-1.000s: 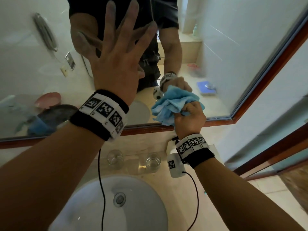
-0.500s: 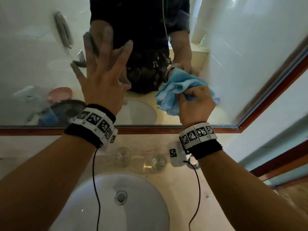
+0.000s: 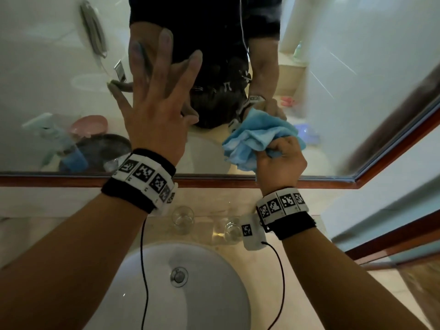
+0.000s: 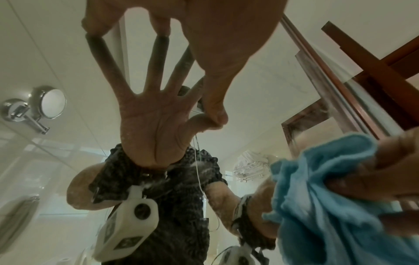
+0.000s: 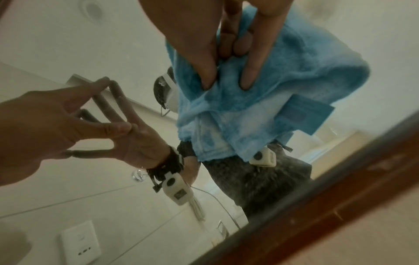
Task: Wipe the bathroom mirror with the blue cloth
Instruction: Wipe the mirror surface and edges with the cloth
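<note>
The bathroom mirror (image 3: 357, 79) has a red-brown wooden frame (image 3: 214, 182). My left hand (image 3: 154, 96) is spread flat, its fingertips (image 4: 93, 26) touching the glass left of centre. My right hand (image 3: 279, 158) grips the bunched blue cloth (image 3: 252, 139) and holds it against the lower right of the glass, just above the frame. In the right wrist view my thumb and fingers (image 5: 251, 68) dig into the cloth (image 5: 294, 80), and my left hand (image 5: 56, 125) shows at the left. The left wrist view shows the cloth (image 4: 317, 197) at the lower right.
Below the mirror a stone counter holds a white sink basin (image 3: 202, 306) and two clear glasses (image 3: 182, 219) (image 3: 229, 231). The mirror's right corner (image 3: 356, 178) meets a pale wall. Black cables hang from both wrist cameras over the basin.
My right hand has lifted the cloth a little off the bottom frame and slid it slightly left on the glass. My left hand stays spread on the mirror. The head view has shifted.
</note>
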### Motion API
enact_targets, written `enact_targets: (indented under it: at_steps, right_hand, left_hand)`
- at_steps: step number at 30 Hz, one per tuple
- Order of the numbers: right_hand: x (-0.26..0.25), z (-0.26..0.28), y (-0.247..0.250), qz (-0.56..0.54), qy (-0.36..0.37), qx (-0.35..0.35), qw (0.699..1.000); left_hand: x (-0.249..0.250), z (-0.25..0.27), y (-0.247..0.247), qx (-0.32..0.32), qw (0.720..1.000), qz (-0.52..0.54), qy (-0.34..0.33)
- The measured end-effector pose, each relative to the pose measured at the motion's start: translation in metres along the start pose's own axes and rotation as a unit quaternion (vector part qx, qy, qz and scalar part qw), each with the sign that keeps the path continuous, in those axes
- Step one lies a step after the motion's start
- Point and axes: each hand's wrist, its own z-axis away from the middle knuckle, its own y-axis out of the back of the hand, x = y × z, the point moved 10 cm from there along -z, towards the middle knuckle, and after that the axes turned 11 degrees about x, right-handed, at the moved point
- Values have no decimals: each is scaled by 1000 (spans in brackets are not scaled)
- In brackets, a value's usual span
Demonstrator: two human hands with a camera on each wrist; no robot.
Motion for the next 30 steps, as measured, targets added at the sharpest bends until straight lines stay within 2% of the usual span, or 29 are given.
enact_targets:
  at_steps: [5,7,11,18,24,27,30]
  right_hand:
    - [25,22,-13,6,-30,-28,999]
    - [30,30,-17,14,-19,-37,999]
    - [32,41,-18,17,12,-20,1000]
    - [29,40,-16,4,-6,-9,1000]
    - [-4,25,-16,-5,-61,-18,998]
    - [-38,13,-15,-24,-35,-4,999]
    - [-65,3,-18,-33,5,13,999]
  left_hand:
    - [0,6,-3,2,1000,4,10]
    - [-1,11,-7,-2,1000,8,15]
    - [-1,18,-12,-10,1000,16,22]
    - [-1,23,-15,-6,1000,9,24]
    - [-6,25,-12,0,1000,19,17]
    - [-14,26,-11,2,1000,21,22]
    - [-35,27,-9,-4,998,29,55]
